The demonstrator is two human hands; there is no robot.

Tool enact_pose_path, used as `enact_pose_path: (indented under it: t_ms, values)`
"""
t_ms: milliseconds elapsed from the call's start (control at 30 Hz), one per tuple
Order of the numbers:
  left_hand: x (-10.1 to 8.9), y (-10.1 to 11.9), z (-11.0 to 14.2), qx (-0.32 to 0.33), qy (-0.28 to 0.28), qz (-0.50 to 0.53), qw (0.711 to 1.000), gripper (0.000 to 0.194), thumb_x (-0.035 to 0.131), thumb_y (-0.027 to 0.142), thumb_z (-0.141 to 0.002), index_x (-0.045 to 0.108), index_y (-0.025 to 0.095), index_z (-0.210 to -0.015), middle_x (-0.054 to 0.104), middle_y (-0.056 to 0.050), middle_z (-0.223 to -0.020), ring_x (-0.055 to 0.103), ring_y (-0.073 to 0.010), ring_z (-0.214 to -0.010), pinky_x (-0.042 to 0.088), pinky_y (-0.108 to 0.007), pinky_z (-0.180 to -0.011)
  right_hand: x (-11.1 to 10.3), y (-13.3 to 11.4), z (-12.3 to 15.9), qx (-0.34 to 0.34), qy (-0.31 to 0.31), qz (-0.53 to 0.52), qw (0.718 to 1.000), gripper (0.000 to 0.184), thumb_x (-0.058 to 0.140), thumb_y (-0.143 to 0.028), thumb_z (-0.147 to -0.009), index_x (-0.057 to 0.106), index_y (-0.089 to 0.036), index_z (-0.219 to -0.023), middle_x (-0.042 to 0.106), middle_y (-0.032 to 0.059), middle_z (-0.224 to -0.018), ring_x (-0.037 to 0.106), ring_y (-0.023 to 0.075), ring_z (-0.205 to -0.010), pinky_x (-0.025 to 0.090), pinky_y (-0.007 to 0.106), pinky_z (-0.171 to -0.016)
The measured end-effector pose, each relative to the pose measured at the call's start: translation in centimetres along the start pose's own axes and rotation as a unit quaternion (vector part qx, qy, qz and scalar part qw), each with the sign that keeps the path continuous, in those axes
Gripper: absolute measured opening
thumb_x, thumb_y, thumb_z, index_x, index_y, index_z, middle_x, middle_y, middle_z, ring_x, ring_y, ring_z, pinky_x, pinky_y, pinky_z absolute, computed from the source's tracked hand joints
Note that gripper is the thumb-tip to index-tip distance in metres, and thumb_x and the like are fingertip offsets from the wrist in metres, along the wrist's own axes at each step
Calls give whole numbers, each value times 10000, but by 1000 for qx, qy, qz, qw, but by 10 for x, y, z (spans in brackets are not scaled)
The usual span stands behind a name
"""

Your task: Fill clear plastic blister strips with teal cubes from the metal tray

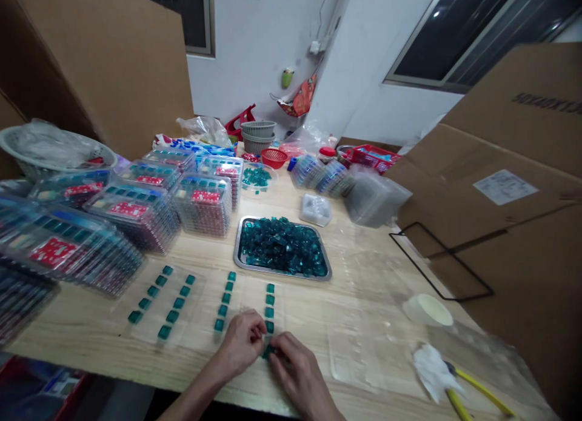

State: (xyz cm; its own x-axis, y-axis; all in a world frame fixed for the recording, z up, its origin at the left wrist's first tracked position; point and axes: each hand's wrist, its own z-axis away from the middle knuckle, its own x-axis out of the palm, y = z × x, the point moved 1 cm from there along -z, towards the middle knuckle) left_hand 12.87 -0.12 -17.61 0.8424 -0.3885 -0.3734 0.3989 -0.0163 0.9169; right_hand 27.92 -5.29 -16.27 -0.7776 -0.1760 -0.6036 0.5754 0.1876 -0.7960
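1. Here, in the head view, a small teal glassy piece (268,351) is held above the wooden table (373,372), between the left hand (240,342) and the right hand (300,372). The fingers (275,348) of both hands are drawn together on it, with its faces partly hidden.
2. The piece is judged light, stiff and slippery, perhaps chippable; opposite faces are judged the best hold.
3. A column of similar pieces (270,312) lies just beyond on a clear plastic sheet (248,306).
4. Farther off, teal pieces are heaped in a steel tray (282,274).
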Motion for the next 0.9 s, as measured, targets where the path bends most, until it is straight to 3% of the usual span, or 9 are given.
enact_pose_path:
  t_ms: [267, 433, 633, 733, 900]
  values:
    - [-8, 1, 5, 12, -62, 31, 998, 223, 576, 57, -573, 667, 165, -745, 585, -10, -828, 553, -100, -651, 447, -193, -592, -4, 13, -5, 114, 51, -169, 978, 242, 575, -388, -787, 658, -161, -799, 669, 66, -725, 616, 202, -676, 489, 272, -611]
    - [-12, 5, 4, 31, -55, 37, 997, 99, 594, 168, -687, 692, 175, -703, 605, -27, -792, 568, -129, -726, 418, -195, -591, 1, 14, -6, 116, 44, -214, 969, 245, 622, -395, -762, 676, -160, -805, 690, 77, -732, 637, 214, -685, 503, 281, -615]
    - [-8, -6, 0, 2, -8, 45, 999, 207, 498, 57, -631, 649, 152, -736, 594, -10, -719, 570, -125, -657, 420, -214, -598, -11, 8, -9, 23, 75, -111, 991, 142, 561, -270, -817, 675, -184, -813, 674, 70, -774, 637, 193, -712, 511, 253, -623]
    - [-5, -13, 0, -19, -4, 70, 997, 222, 455, 53, -645, 622, 155, -751, 577, 12, -668, 581, -121, -610, 434, -223, -600, -8, 7, -10, -30, 41, -39, 998, 153, 505, -196, -844, 657, -197, -845, 656, 62, -798, 629, 183, -738, 499, 251, -654]
    - [-2, -15, 2, -21, -8, 75, 997, 226, 436, 50, -651, 603, 162, -754, 560, 24, -632, 580, -125, -585, 433, -230, -594, 3, 7, -9, -49, -5, 51, 998, 215, 429, -131, -856, 620, -205, -795, 613, 48, -802, 612, 165, -702, 475, 242, -622]
